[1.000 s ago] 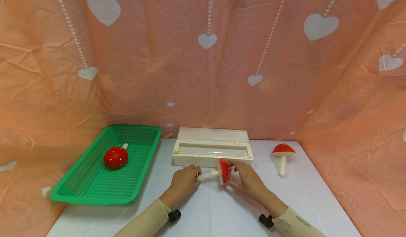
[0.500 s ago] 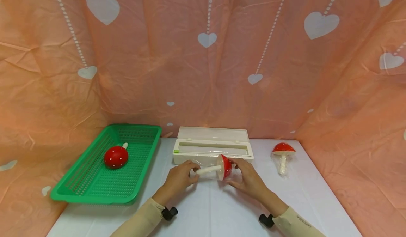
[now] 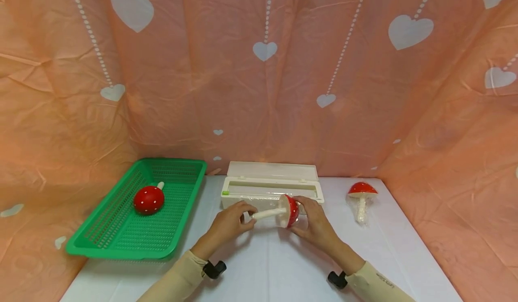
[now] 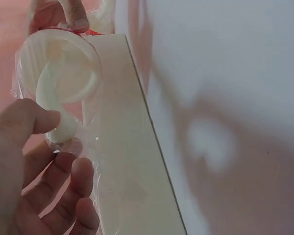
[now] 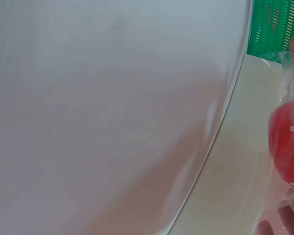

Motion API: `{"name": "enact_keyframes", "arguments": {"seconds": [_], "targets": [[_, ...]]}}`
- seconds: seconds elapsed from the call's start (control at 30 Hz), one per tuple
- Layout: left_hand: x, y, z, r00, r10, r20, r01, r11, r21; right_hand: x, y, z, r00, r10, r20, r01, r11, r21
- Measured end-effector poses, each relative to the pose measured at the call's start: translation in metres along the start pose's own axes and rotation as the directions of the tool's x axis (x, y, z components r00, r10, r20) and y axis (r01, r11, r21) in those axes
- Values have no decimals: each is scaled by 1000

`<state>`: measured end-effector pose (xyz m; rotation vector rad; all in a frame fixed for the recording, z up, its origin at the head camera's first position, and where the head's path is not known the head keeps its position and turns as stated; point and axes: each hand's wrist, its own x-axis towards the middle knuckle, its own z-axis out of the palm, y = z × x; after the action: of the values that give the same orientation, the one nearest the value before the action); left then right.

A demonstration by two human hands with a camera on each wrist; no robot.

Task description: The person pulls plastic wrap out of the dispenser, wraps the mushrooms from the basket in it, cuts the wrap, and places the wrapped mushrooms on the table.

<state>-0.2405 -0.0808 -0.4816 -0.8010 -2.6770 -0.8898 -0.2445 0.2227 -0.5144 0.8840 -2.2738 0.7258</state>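
Note:
Both hands hold a toy mushroom (image 3: 292, 211) with a white-dotted red cap, lying sideways in front of the cling film dispenser (image 3: 238, 201). My left hand (image 3: 226, 224) pinches the end of its white stem (image 4: 63, 125) between thumb and fingers. Around the red cap (image 5: 284, 142) curl the fingers and thumb of my right hand (image 3: 317, 224). Clear cling film (image 4: 22, 73) covers the cap's underside and gathers loosely by the stem tip. The dispenser's lid (image 3: 273, 170) is tipped back, showing the film roll (image 3: 271, 191) inside.
A green plastic basket (image 3: 117, 252) on the left holds one unwrapped toy mushroom (image 3: 149, 199). At the right stands another mushroom (image 3: 361, 196), wrapped in film. All this sits on a white tablecloth (image 3: 388, 257), with an orange heart-patterned curtain (image 3: 263, 95) behind and at the sides.
The mushroom has risen slightly, its cap end tilting upward. My left hand has shifted a little left and away from me, still at the stem; my right hand stays on the cap.

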Motion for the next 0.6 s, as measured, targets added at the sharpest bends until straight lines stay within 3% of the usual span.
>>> {"name": "enact_keyframes", "arguments": {"seconds": [0.23,0.6], "targets": [[1,-3,-2,998,-58,-16,56,992,-117,2,0,-1,999,30,-39,-26,994,108],[6,-6,-1,998,-19,-57,6,973,-229,4,2,-7,996,78,-34,-67,964,259]]}}
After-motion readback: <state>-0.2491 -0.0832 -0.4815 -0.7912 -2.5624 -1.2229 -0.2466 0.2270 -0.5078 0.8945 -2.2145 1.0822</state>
